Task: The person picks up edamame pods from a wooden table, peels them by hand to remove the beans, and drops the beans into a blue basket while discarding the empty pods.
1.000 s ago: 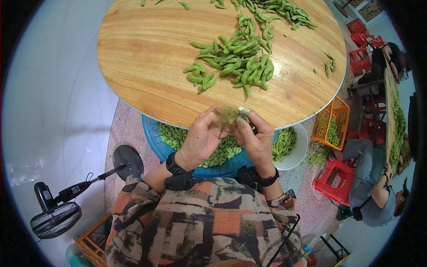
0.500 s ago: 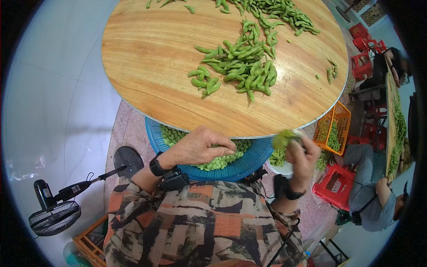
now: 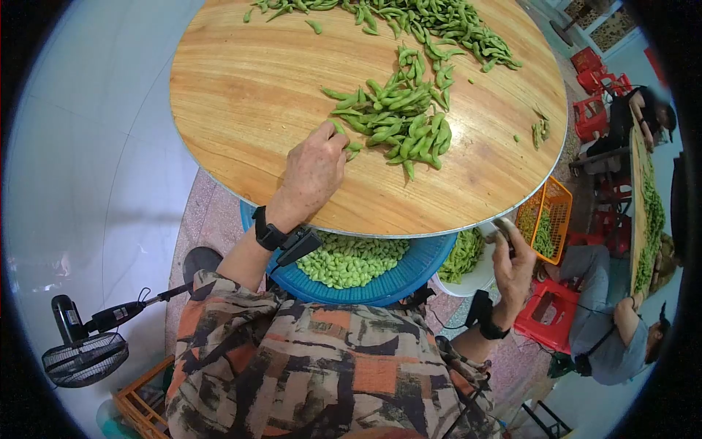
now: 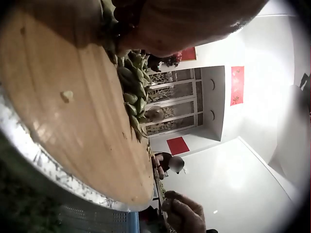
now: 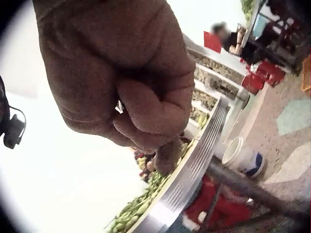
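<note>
My left hand (image 3: 311, 175) reaches over the round wooden table (image 3: 248, 132), its curled fingers gripping a few green pods (image 3: 354, 151) at the left side of a pod pile (image 3: 420, 135). In the left wrist view, that hand (image 4: 189, 24) is large and dark, with pods (image 4: 133, 82) beside it. Out past the table's front right edge, my right hand (image 3: 515, 274) hangs near a white bucket (image 3: 479, 282) of pod-like greens (image 3: 462, 256). Its fingers are loosely bent with nothing seen in them. Below the table edge, a blue basket (image 3: 365, 296) holds pale green beans (image 3: 344, 267).
More pods (image 3: 468, 25) lie across the table's far side, with a few (image 3: 540, 132) at its right. An orange crate (image 3: 559, 212) and red stool (image 3: 548, 311) stand at right. A fan (image 3: 86, 358) is at lower left. People sit at another table (image 3: 642, 183).
Both hands were together holding greenish bits; they parted, the right moving right and letting them go. My left hand moved from above the blue basket up to the pods on the table.
</note>
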The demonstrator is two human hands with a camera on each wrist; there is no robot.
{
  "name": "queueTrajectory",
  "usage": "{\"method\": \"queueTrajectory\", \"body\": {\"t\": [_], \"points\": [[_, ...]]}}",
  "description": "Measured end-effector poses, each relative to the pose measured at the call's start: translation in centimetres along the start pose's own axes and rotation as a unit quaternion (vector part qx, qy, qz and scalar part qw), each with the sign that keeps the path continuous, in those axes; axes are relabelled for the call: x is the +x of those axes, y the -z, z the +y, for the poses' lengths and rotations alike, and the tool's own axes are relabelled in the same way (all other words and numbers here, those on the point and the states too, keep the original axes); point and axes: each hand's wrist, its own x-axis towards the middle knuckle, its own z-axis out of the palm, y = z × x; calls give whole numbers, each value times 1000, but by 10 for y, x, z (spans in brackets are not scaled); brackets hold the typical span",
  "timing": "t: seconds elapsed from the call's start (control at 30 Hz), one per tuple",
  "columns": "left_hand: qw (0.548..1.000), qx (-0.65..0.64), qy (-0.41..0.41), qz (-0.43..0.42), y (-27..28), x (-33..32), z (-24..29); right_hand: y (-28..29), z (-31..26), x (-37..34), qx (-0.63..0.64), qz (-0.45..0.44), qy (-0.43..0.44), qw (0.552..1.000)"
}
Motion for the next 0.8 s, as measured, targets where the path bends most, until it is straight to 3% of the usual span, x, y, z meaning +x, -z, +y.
{"method": "queueTrajectory", "body": {"t": [0.13, 0.27, 0.33, 0.37, 0.43, 0.57, 0.63, 0.67, 0.73, 0.8], "points": [[1000, 15, 5, 16, -3, 0, 1, -47, -40, 11, 112, -60, 80, 989], [998, -11, -24, 50, -4, -5, 5, -99, -75, 16, 212, -86, 77, 970], [987, -138, -49, 67, 2, -7, 12, -114, -85, 19, 236, -87, 71, 965], [987, -140, -50, 65, 3, -11, 18, -120, -89, 21, 292, -114, 38, 949], [945, -318, 58, -47, 3, -21, 32, -124, -94, 22, 361, -153, 1, 920], [925, -340, 130, -114, 3, -29, 44, -122, -93, 22, 364, -192, -42, 910], [947, -317, 11, -47, -7, -33, 40, -123, -87, 21, 354, -181, 15, 917], [947, -318, 12, -48, -9, -33, 40, -122, -85, 20, 354, -181, 13, 918], [970, -212, -106, 45, -12, -33, 43, -119, -83, 19, 322, -190, 30, 927], [970, -220, -102, 35, -12, -34, 44, -118, -79, 21, 307, -187, 55, 931]]}}
